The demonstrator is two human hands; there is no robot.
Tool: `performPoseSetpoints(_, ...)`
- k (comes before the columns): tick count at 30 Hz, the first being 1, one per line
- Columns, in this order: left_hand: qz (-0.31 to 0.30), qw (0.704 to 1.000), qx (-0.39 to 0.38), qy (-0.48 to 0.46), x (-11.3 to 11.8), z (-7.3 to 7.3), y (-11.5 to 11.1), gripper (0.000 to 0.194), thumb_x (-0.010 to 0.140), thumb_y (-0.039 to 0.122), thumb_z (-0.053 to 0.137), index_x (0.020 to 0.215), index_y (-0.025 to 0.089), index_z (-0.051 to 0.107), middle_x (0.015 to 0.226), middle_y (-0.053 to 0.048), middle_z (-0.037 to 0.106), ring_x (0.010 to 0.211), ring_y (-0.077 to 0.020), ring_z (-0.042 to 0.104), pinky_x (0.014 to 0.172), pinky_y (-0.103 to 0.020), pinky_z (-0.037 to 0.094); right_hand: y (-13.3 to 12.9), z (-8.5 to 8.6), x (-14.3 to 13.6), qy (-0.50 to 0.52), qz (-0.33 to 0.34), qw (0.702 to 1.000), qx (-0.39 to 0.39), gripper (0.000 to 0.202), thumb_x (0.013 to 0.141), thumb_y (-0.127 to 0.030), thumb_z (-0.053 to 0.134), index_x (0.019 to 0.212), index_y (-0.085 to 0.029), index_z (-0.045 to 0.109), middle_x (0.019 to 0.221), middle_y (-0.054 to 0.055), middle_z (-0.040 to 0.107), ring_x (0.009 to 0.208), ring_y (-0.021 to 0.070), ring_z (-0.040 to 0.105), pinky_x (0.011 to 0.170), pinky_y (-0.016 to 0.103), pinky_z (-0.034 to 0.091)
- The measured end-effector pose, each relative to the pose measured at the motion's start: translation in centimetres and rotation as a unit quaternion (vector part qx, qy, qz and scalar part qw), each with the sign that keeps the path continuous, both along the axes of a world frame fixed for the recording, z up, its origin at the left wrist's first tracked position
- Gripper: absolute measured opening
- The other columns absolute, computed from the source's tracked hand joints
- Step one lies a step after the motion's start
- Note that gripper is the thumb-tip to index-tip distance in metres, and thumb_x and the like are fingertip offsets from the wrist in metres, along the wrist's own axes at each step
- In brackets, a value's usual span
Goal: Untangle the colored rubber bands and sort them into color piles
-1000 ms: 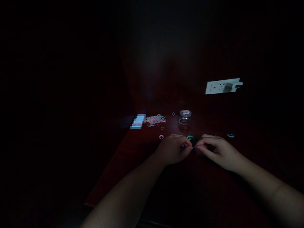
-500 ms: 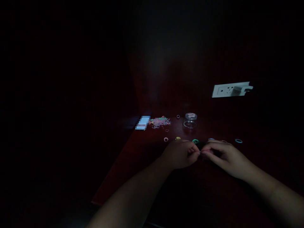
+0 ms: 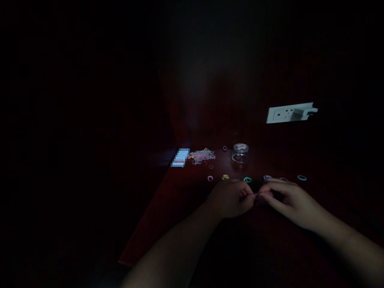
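My left hand (image 3: 232,198) is closed in a pinch low over the dark red table (image 3: 156,220). Facing it, my right hand (image 3: 285,200) pinches too, its fingertips almost touching the left ones. Something tiny and pale shows between the fingertips, too small to make out. Beyond the hands lies a row of small bands: pink (image 3: 210,178), yellow (image 3: 225,177), green (image 3: 247,180), blue (image 3: 267,177), a reddish one partly behind my right hand, and light blue (image 3: 301,177) at the right end.
A heap of mixed coloured bands (image 3: 202,156) lies beside a lit, pixelated phone (image 3: 180,157). A clear lidded jar (image 3: 240,154) stands further right, near a small dark purple band (image 3: 225,148). On the wall is a socket (image 3: 289,113) with a plug.
Both hands have shifted slightly right and down, still pinched together. More of the yellow and blue bands shows beyond them.
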State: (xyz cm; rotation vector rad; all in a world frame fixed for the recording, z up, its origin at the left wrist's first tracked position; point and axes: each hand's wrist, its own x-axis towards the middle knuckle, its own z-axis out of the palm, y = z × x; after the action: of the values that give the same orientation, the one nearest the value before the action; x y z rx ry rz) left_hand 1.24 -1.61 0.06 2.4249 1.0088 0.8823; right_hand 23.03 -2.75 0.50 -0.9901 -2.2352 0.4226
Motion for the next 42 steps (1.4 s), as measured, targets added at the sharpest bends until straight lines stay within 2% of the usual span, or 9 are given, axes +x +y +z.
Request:
performPoseSetpoints(9,0.027,0.999,-0.03,-0.035,0.4,-0.1,-0.3,0.015,0.086,0.03,0.057,0.089,0.02,0.068,0.08,0.0,0.072,0.072,-0.0126,0.066,0.068,-0.024,0.05,0.3,-0.9,0.4,0.036,-0.019,0.998,-0.044,0.024,0.093,-0.037,0.056,0.082,-0.021,0.069,0.07,0.003,0.061,0.064,0.0171,0.057,0.063,0.031,0.047)
performPoseSetpoints(13,0.045,0.997,0.018,-0.063,1.1,-0.2,0.0,0.012,0.084,0.026,0.06,0.09,0.02,0.069,0.082,0.0,0.073,0.076,-0.0133,0.066,0.072,-0.025,0.05,0.5,-1.5,0.5,0.056,-0.031,0.996,-0.06,0.026,0.093,-0.039,0.056,0.083,-0.02,0.07,0.073,0.005,0.065,0.067,0.0182,0.059,0.065,0.032,0.049)
performPoseSetpoints(16,0.042,0.994,0.063,-0.075,1.4,-0.5,0.3,0.011,0.084,0.023,0.061,0.09,0.019,0.069,0.084,-0.001,0.072,0.079,-0.014,0.065,0.076,-0.026,0.05,0.8,-1.8,0.5,0.066,-0.047,0.996,-0.031,0.026,0.093,-0.039,0.057,0.082,-0.02,0.071,0.075,0.006,0.066,0.071,0.0197,0.06,0.068,0.033,0.049)
performPoseSetpoints(22,0.013,0.991,0.108,-0.074,0.9,-0.5,0.7,0.008,0.083,0.02,0.06,0.088,0.018,0.067,0.084,-0.002,0.071,0.078,-0.0141,0.065,0.077,-0.026,0.051,1.0,-1.2,0.4,0.07,-0.036,0.997,-0.017,0.024,0.092,-0.038,0.058,0.084,-0.02,0.071,0.075,0.005,0.062,0.069,0.0185,0.058,0.065,0.032,0.047)
performPoseSetpoints(32,-0.01,0.992,0.094,-0.086,0.9,-0.8,1.2,0.011,0.082,0.018,0.059,0.09,0.017,0.067,0.085,-0.003,0.071,0.075,-0.0132,0.066,0.074,-0.025,0.053,1.1,-1.3,0.0,0.072,-0.043,0.996,-0.013,0.023,0.09,-0.037,0.06,0.081,-0.019,0.071,0.071,0.003,0.06,0.065,0.0168,0.056,0.064,0.03,0.047)
performPoseSetpoints(37,-0.007,0.993,0.093,-0.066,0.9,-0.8,1.2,0.018,0.083,0.02,0.059,0.098,0.018,0.069,0.087,-0.002,0.072,0.078,-0.0137,0.066,0.08,-0.027,0.052,0.9,-0.9,-0.1,0.08,-0.042,0.996,-0.021,0.024,0.09,-0.039,0.059,0.083,-0.019,0.07,0.073,0.004,0.061,0.066,0.0175,0.058,0.063,0.03,0.049)
performPoseSetpoints(42,-0.005,0.996,0.076,-0.045,0.9,-0.8,1.3,0.014,0.084,0.022,0.059,0.092,0.019,0.07,0.087,-0.002,0.072,0.079,-0.0142,0.066,0.082,-0.028,0.052,0.8,-0.8,0.0,0.077,-0.044,0.996,-0.018,0.023,0.089,-0.039,0.061,0.082,-0.019,0.071,0.071,0.004,0.06,0.065,0.0177,0.057,0.063,0.03,0.048)
